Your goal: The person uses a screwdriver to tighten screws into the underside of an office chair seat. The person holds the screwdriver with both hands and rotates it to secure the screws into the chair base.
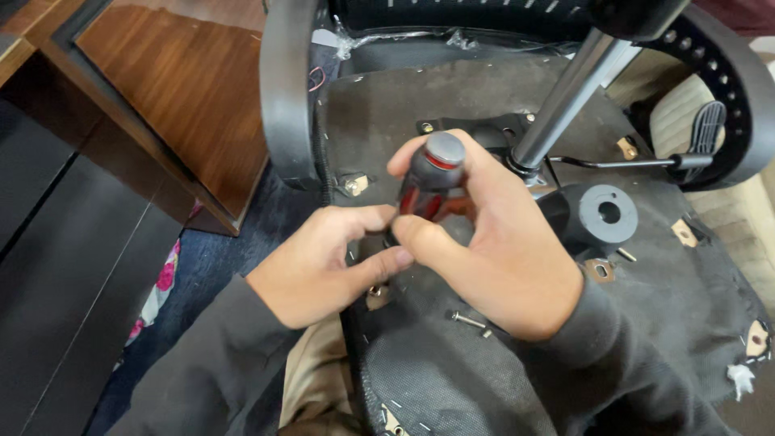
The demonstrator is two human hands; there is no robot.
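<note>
An upturned office chair seat [452,105], covered in dark fabric, fills the view. My right hand [500,250] grips a screwdriver [434,173] by its red and black handle with a grey cap, held upright over the seat's underside. My left hand [323,262] rests beside it, thumb and fingers pinching near the screwdriver's lower end, where the shaft is hidden. A loose screw [468,320] lies on the fabric just below my right hand. Both arms are in dark grey sleeves.
The chrome gas-lift column [565,97] rises from the seat's middle, with a lever [646,162] running right and a black round-holed part [605,214] beside it. Black armrests [286,89] curve at both sides. Wooden furniture [178,89] stands at the left.
</note>
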